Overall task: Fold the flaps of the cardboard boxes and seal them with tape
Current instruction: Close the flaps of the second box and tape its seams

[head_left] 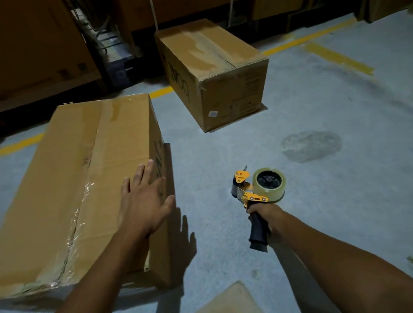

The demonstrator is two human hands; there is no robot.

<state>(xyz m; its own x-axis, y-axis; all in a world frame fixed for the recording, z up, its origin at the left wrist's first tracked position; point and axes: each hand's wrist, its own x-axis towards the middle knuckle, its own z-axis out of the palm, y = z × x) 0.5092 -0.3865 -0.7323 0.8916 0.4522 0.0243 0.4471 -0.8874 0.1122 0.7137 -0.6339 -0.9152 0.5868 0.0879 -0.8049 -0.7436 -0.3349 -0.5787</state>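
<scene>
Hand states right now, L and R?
Left hand: open, fingers spread, at the near box edge.
Right hand: gripping the tape dispenser by its handle.

Nothing reads clearly (dim, skewed): far box (216, 73), upper centre, has sideways dark lettering and fine print; near box (75, 188), left, green letters; dispenser (255, 198) tag too small.

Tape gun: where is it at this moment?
In the head view the tape gun is right of centre, gripped by its handle in the right hand, over the floor, right of the near box.
</scene>
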